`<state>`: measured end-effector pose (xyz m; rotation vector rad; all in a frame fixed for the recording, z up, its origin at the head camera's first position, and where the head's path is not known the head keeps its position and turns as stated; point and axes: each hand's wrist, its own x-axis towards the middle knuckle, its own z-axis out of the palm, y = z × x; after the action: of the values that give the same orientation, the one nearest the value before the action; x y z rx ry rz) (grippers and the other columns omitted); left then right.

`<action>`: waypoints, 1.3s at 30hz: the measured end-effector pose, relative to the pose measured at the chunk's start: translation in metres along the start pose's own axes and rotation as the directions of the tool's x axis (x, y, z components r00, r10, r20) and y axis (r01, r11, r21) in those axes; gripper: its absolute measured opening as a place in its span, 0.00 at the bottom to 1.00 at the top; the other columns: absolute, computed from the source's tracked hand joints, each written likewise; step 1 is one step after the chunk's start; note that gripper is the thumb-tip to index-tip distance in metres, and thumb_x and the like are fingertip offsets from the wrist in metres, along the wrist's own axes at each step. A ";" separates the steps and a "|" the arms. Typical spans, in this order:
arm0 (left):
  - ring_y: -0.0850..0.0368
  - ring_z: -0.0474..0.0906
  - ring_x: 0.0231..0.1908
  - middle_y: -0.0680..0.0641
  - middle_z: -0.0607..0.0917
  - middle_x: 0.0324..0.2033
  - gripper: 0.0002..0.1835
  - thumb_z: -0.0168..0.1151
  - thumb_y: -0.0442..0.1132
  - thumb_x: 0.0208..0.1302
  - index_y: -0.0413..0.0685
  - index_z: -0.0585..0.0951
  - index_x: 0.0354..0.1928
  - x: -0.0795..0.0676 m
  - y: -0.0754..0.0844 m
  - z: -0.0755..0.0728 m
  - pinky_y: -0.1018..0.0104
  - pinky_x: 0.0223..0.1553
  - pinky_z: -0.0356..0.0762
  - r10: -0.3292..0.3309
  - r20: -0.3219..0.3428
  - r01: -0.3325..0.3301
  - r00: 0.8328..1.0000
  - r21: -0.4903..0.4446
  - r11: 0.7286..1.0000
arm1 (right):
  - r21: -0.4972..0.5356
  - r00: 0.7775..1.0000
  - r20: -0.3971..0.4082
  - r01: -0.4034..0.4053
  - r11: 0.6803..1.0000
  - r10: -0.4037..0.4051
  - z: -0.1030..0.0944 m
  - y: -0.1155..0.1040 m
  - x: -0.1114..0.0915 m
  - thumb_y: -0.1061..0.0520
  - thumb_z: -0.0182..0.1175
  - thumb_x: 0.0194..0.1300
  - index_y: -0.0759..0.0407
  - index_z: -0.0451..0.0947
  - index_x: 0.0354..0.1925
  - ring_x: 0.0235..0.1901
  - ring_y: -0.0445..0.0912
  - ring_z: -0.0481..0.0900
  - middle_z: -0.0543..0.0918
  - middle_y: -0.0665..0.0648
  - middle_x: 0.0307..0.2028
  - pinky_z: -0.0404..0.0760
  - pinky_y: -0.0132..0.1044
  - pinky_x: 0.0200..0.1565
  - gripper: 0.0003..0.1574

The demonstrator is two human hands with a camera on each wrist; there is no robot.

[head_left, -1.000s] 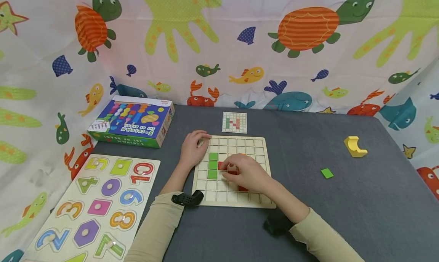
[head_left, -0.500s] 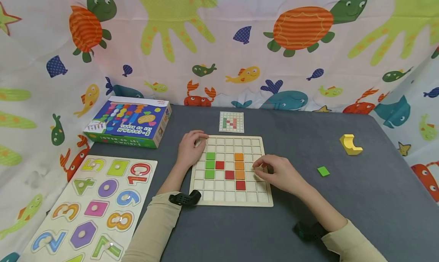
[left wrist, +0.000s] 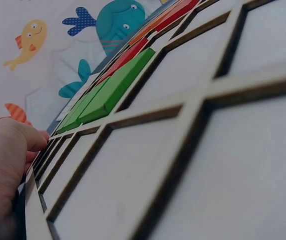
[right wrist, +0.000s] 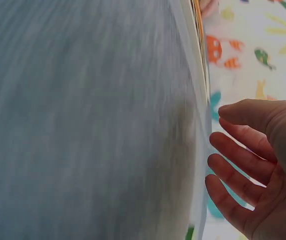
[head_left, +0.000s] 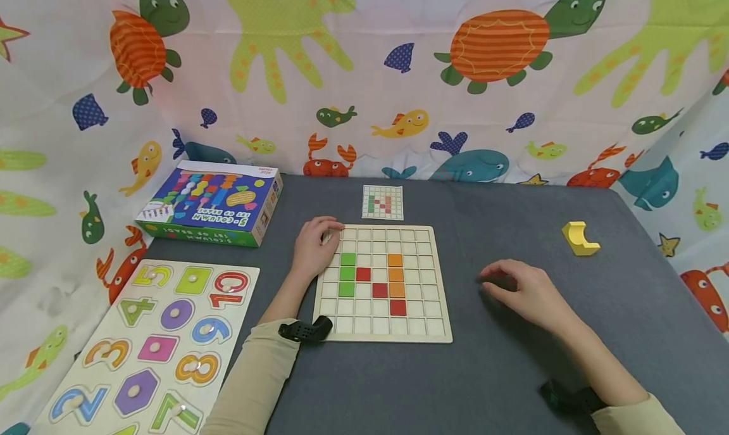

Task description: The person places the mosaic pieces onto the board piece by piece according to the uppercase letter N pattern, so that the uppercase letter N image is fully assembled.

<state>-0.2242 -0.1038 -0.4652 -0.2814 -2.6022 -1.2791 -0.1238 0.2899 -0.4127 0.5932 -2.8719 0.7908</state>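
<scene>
A wooden grid board lies in the middle of the table. Set into its cells are green tiles in a column, red tiles on a diagonal and orange tiles in another column. My left hand holds the board's upper left edge, its fingers curled at the rim. To the right of the board my right hand hovers over the table, fingers loosely bent and nothing between them. A bit of a green tile shows in the right wrist view; the head view hides it behind that hand.
A small pattern card lies behind the board. On the left are a blue boxed toy set and a number-and-shape puzzle board. A yellow arch-shaped block sits at the far right. A sea-animal cloth hangs behind the table.
My right hand has lifted away from the board and moved right, uncovering the red and orange tiles. It now covers the loose green tile in the head view. My left hand stays put.
</scene>
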 end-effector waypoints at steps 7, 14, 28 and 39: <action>0.48 0.72 0.55 0.46 0.81 0.53 0.10 0.58 0.37 0.68 0.47 0.87 0.44 -0.001 -0.001 -0.001 0.50 0.55 0.67 0.009 -0.008 -0.009 1.000 -0.007 1.000 | -0.064 0.999 -0.034 -0.040 0.997 0.038 -0.026 0.026 -0.021 0.63 0.68 0.58 0.54 0.82 0.45 0.33 0.46 0.78 0.83 0.56 0.43 0.79 0.38 0.33 0.15; 0.48 0.71 0.55 0.47 0.80 0.53 0.10 0.58 0.37 0.69 0.47 0.87 0.45 -0.002 -0.001 -0.002 0.51 0.54 0.68 0.001 -0.011 -0.001 1.000 -0.010 1.000 | -0.089 0.997 -0.006 -0.080 0.993 0.080 -0.036 0.046 -0.030 0.67 0.67 0.56 0.56 0.81 0.48 0.34 0.45 0.76 0.82 0.58 0.44 0.75 0.35 0.32 0.20; 0.48 0.71 0.55 0.47 0.80 0.53 0.10 0.58 0.37 0.68 0.48 0.87 0.45 -0.002 0.000 -0.001 0.51 0.53 0.68 -0.001 -0.003 0.001 1.000 -0.005 1.000 | -0.092 0.999 -0.004 -0.042 0.995 0.042 -0.029 0.051 -0.025 0.60 0.72 0.56 0.58 0.81 0.47 0.38 0.50 0.78 0.83 0.54 0.40 0.77 0.36 0.34 0.20; 0.48 0.71 0.56 0.47 0.80 0.53 0.10 0.58 0.37 0.69 0.47 0.87 0.45 -0.001 0.001 -0.001 0.50 0.54 0.68 0.008 -0.005 -0.008 1.000 -0.002 1.000 | -0.048 0.997 -0.010 -0.073 0.996 0.073 -0.019 0.027 -0.011 0.57 0.71 0.57 0.56 0.82 0.47 0.38 0.49 0.80 0.84 0.53 0.40 0.79 0.40 0.35 0.18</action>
<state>-0.2231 -0.1038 -0.4645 -0.2879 -2.5929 -1.2789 -0.1246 0.3247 -0.4111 0.4811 -2.9112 0.7298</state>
